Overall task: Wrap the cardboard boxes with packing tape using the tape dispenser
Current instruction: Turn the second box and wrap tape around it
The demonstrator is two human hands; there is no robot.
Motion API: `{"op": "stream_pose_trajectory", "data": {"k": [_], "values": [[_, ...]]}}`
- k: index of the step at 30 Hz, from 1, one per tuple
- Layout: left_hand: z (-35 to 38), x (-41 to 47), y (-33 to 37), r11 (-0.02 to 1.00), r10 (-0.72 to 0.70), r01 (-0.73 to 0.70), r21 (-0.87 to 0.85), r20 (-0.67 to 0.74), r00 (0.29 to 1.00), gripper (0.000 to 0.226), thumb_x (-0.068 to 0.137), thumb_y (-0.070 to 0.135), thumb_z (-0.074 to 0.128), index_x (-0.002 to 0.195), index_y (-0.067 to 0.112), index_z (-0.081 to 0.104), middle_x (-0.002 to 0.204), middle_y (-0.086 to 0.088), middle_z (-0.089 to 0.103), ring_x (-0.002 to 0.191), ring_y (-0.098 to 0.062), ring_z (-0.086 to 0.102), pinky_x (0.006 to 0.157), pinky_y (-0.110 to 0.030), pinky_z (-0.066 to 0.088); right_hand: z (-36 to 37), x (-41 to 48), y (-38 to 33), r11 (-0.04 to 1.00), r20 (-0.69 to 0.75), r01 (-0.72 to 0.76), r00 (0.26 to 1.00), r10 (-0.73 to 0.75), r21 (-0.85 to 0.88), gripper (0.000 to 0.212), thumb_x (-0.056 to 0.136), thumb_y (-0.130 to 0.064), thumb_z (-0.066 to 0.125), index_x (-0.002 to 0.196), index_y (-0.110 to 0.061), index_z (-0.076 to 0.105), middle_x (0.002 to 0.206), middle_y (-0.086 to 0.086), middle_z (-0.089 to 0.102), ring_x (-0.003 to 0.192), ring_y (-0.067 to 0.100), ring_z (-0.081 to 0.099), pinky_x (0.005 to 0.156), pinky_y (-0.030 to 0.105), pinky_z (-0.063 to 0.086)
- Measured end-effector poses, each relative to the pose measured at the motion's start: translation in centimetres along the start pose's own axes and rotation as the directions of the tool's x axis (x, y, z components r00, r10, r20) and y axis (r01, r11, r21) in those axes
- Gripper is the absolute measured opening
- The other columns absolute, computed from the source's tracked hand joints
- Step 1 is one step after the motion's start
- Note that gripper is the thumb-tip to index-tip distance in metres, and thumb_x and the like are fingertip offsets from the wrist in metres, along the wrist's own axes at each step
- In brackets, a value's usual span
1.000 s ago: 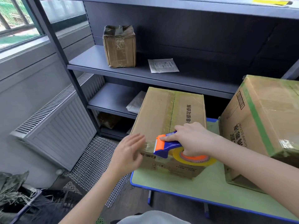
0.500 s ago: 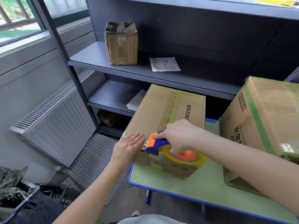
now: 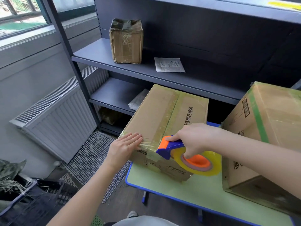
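Centrally, in the head view, a brown cardboard box with black printed characters (image 3: 162, 121) is seen on a light-green, blue-edged table (image 3: 187, 193). The left hand (image 3: 125, 147) is laid flat at the box top's 8 o'clock corner, fingers straight and together, pressed on clear tape. A blue-and-orange plastic tape dispenser (image 3: 169, 147) is gripped by the right hand (image 3: 193, 139), fingers curled round it, at the box's 6 o'clock edge. A yellowish clear tape roll (image 3: 211, 167) is carried on its orange hub. A larger cardboard box with a green tape band (image 3: 268, 128) is set just beside, at 3 o'clock. On a grey metal shelf (image 3: 97, 53) at 12 o'clock, a small tape-wrapped carton (image 3: 126, 43) is stood, with a white paper slip (image 3: 169, 64) at its 3 o'clock. A white radiator (image 3: 61, 115) is seen at 9 o'clock.
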State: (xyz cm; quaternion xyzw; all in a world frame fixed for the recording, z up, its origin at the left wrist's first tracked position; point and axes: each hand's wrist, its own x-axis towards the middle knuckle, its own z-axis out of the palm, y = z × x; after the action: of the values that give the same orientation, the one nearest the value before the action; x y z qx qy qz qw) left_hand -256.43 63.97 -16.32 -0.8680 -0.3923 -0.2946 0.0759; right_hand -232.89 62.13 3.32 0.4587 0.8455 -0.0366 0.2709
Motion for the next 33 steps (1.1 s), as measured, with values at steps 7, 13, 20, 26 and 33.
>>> {"op": "stream_pose_trajectory", "data": {"k": [7, 13, 20, 26, 33], "values": [[-0.2, 0.3, 0.4, 0.999, 0.006, -0.008, 0.047, 0.056, 0.998, 0.032, 0.089, 0.013, 0.050, 0.117, 0.009, 0.065, 0.121, -0.002, 0.064, 0.115, -0.013, 0.058, 0.112, -0.025, 0.028, 2.3, -2.7, 2.3, 0.998, -0.076, -0.009, 0.997, 0.014, 0.060, 0.072, 0.084, -0.035, 0.056, 0.145, -0.051, 0.019, 0.089, -0.002, 0.045, 0.075, 0.018, 0.044, 0.051, 0.025, 0.031], [-0.9, 0.7, 2.8, 0.990, -0.100, 0.091, 0.105, 0.091, 0.991, 0.052, 0.099, 0.041, 0.033, 0.116, 0.005, 0.066, 0.120, -0.007, 0.064, 0.113, -0.019, 0.060, 0.113, -0.028, 0.026, 2.7, -2.4, 1.9, 1.000, -0.089, -0.003, 0.996, 0.003, 0.002, 0.067, 0.083, -0.027, 0.055, 0.142, -0.045, 0.029, 0.084, -0.001, 0.046, 0.077, 0.022, 0.044, 0.050, 0.026, 0.028], [2.7, 2.4, 9.4, 0.996, 0.004, -0.005, 0.089, 0.006, 1.000, 0.046, 0.090, 0.037, 0.049, 0.112, 0.001, 0.067, 0.118, -0.010, 0.066, 0.112, -0.022, 0.062, 0.102, -0.035, 0.041, 2.5, -1.5, 1.0, 0.998, -0.054, -0.008, 0.999, 0.005, -0.061, 0.056, 0.083, -0.023, 0.053, 0.136, -0.035, 0.042, 0.099, 0.004, 0.056, 0.084, 0.024, 0.048, 0.066, 0.027, 0.037], [3.2, 2.1, 8.3, 0.990, 0.073, -0.056, 0.129, -0.127, 0.989, 0.033, 0.099, 0.021, 0.043, 0.108, 0.004, 0.070, 0.114, -0.007, 0.068, 0.108, -0.019, 0.064, 0.103, -0.032, 0.039, 1.9, -0.8, 0.8, 0.992, -0.026, 0.044, 0.999, -0.047, -0.114, 0.060, 0.085, -0.024, 0.052, 0.140, -0.039, 0.036, 0.083, -0.001, 0.043, 0.079, 0.022, 0.043, 0.066, 0.029, 0.036], [2.4, 2.0, 5.5, 0.987, 0.105, -0.091, 0.130, -0.102, 0.989, 0.042, 0.102, 0.023, 0.034, 0.108, 0.005, 0.071, 0.114, -0.006, 0.068, 0.109, -0.019, 0.063, 0.104, -0.032, 0.038, 1.2, 0.8, -0.5, 0.992, -0.033, 0.034, 0.999, -0.038, -0.118, 0.055, 0.085, -0.025, 0.052, 0.138, -0.033, 0.039, 0.073, -0.003, 0.039, 0.076, 0.022, 0.044, 0.051, 0.024, 0.026]]}}
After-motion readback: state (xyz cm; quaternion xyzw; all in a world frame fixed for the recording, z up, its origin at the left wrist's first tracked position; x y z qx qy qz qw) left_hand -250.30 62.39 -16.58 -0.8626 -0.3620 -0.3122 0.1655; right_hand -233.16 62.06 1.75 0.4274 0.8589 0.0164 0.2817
